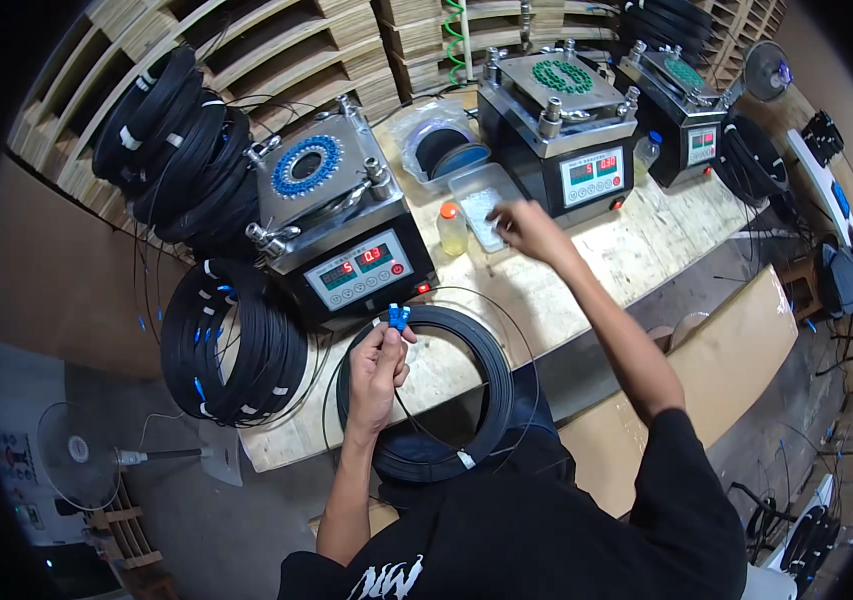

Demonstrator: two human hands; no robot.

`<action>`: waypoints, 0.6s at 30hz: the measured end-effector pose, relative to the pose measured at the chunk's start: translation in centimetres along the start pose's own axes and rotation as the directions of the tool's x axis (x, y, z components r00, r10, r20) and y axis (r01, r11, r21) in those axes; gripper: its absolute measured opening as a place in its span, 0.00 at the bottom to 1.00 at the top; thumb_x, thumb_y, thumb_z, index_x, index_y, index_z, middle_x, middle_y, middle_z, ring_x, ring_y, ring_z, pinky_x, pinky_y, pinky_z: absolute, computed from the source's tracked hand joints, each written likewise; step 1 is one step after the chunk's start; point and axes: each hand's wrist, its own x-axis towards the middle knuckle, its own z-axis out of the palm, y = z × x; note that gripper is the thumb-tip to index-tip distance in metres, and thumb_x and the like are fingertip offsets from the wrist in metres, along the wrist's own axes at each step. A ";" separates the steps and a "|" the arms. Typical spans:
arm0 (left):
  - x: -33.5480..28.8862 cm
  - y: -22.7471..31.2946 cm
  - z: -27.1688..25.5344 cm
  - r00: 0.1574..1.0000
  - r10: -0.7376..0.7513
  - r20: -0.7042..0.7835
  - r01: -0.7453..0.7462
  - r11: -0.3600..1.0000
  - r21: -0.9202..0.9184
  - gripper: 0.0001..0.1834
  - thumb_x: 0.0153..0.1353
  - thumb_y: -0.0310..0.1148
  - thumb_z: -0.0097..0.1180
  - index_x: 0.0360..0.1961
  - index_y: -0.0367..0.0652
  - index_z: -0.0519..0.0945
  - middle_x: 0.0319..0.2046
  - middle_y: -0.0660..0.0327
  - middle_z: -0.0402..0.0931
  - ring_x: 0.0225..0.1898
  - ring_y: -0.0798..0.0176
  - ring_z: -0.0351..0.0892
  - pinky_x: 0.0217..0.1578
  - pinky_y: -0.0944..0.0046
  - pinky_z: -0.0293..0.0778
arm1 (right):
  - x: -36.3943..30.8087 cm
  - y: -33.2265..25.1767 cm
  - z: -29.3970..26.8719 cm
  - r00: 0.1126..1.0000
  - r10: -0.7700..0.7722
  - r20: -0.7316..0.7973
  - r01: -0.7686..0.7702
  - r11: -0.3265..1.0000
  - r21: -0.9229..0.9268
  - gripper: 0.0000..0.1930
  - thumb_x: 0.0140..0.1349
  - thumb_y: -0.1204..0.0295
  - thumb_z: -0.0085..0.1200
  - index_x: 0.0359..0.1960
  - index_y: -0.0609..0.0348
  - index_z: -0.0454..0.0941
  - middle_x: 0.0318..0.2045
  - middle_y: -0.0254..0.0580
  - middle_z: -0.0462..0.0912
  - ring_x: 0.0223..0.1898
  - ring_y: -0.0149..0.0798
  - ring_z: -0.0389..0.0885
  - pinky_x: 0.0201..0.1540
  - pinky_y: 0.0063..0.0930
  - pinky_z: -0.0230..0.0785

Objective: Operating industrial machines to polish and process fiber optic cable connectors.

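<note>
My left hand (375,375) is closed, its thumb and fingers pinching a pair of blue fiber optic connectors (400,317) that point upward. Thin black cable runs from them towards a large coil of black cable (499,395), which lies partly on the table's front edge and partly over my lap. Over a clear plastic tray (477,185) with small pale pieces in it, my right hand (529,230) hovers with its fingers curled together. Whatever those fingertips may hold is too small to make out. A small bottle with an orange cap (453,232) stands beside the tray.
A polishing machine with a ring of blue connectors (307,166) stands behind my left hand. Two more machines (559,100) (675,95) stand farther right on the wooden table (637,235). Black cable coils (237,345) pile up at left. Cardboard (687,385) lies at right.
</note>
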 end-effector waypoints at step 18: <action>-1.1 -0.3 -0.1 0.997 0.013 0.082 -0.015 1.000 0.025 0.22 0.74 0.50 0.49 0.38 0.38 0.76 0.21 0.75 0.59 0.19 0.81 0.52 0.21 0.75 0.49 | 5.2 6.4 4.4 0.968 0.167 -0.187 -0.207 0.953 -0.222 0.13 0.52 0.78 0.62 0.38 0.65 0.74 0.38 0.62 0.83 0.41 0.66 0.81 0.42 0.50 0.76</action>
